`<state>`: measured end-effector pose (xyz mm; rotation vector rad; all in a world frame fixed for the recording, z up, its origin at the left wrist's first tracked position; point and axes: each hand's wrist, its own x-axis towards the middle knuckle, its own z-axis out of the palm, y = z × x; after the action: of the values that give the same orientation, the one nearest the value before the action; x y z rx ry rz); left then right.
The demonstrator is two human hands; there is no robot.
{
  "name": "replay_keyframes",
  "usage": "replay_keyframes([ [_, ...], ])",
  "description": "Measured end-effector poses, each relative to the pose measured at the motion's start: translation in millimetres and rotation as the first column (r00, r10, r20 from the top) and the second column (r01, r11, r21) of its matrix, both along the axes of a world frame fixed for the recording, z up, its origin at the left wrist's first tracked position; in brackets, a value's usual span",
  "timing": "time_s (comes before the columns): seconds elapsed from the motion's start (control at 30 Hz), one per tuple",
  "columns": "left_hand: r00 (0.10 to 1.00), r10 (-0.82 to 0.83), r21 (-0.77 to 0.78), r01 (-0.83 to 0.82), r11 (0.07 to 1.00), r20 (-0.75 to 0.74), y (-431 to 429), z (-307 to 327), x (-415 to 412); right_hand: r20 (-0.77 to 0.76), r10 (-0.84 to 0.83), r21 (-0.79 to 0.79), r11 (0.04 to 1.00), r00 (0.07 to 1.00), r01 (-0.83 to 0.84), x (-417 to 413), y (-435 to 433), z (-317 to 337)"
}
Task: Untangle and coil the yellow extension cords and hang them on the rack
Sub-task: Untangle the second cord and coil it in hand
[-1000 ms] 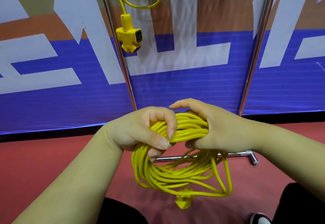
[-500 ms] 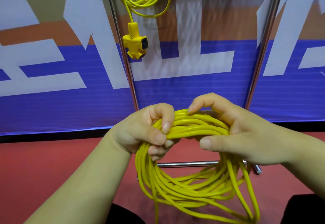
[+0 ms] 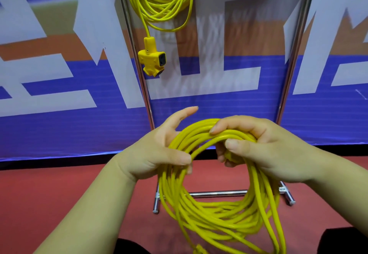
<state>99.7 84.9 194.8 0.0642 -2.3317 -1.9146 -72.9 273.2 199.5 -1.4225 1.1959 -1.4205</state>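
Cords: two. One coil (image 3: 209, 211) in your two hands, before the rack (image 3: 219, 193); one hung cord (image 3: 162, 8) at its top left. Your left hand (image 3: 157, 154) pinches strands, forefinger straight; right hand (image 3: 272, 154) curled round them.

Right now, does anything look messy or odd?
The coil in the left hand and right hand is uneven: its lower loops sag loose toward the right. On the rack, a socket block dangles below the hung cord. Nothing looks damaged.

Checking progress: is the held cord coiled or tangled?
Coiled: the yellow extension cord hangs in round loops, held by the left hand and right hand.
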Motion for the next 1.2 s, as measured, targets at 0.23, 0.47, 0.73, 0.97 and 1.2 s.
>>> replay_keyframes([
  [0.23,0.915,0.389,-0.028,-0.394,0.919,-0.102,7,-26,-12,-0.033,-0.192,-0.045,0.981,0.981,0.191,-11,1,13],
  [0.47,0.847,0.514,-0.171,-0.531,0.83,-0.134,26,-50,-32,-0.042,-0.28,-0.085,0.957,0.959,0.276,-19,0,18],
  [0.73,0.743,0.623,-0.148,-0.663,0.734,-0.244,20,-53,-51,0.063,-0.318,-0.079,0.943,0.946,0.322,-33,3,12],
  [0.97,0.71,0.678,0.117,-0.669,0.734,-0.19,13,-26,-57,0.123,-0.351,-0.012,0.935,0.928,0.355,-45,6,-1],
  [1.2,0.772,0.592,0.08,-0.592,0.802,-0.231,12,-6,-49,-0.011,-0.372,-0.005,0.928,0.928,0.372,-54,11,-5],
])
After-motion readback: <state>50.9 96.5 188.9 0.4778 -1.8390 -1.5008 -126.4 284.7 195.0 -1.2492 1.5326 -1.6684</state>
